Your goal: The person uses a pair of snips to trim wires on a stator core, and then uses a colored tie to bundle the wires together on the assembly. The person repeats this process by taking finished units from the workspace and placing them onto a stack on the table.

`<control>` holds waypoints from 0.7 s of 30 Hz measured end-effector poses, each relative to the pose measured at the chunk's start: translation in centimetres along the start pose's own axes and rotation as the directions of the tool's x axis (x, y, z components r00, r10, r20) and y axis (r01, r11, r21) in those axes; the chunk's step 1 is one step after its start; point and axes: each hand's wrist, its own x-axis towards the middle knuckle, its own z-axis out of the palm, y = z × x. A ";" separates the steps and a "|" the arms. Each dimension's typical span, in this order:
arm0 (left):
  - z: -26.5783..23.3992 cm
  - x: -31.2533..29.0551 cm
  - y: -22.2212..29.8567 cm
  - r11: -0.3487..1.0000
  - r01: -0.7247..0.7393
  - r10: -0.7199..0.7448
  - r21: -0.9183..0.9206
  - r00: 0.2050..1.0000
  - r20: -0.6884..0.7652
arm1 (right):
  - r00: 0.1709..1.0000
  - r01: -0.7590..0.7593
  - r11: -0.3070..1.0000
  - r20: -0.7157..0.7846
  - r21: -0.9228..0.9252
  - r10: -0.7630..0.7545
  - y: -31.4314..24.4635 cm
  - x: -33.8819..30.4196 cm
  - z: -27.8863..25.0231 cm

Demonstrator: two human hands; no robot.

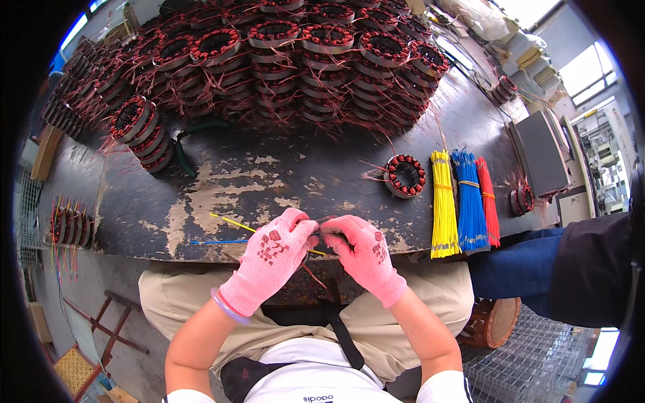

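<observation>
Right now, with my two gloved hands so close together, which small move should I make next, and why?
Perhaps tilt your left hand slightly outward to see its fingertips. It meets your right hand, and the gloves hide most of what is between them. The yellow wire and blue wire run up to the left glove, but I cannot tell whether you grip either.

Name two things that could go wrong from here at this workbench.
The yellow wire and blue wire extend past the left hand and might get brushed aside. The yellow bundle reaches the front edge of the table, so a knock could perhaps send it off.
</observation>
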 end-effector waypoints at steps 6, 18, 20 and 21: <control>0.2 0.0 0.4 0.998 -0.024 0.024 0.061 1.000 0.002 | 1.000 -0.009 0.999 0.008 0.045 0.009 0.1 0.1 -0.1; 2.1 0.0 -1.1 0.991 -0.130 0.130 0.003 0.989 -0.074 | 0.865 -0.496 0.780 0.294 0.381 0.407 3.2 1.0 0.1; 2.1 -0.3 -1.3 0.994 -0.109 0.107 -0.019 0.991 -0.079 | 0.932 -0.359 0.918 0.119 0.171 0.342 0.4 0.6 -0.9; 2.1 -0.3 -1.4 0.995 -0.098 0.095 -0.030 0.992 -0.083 | 0.957 -0.288 0.956 0.038 0.052 0.286 -0.5 0.2 -1.1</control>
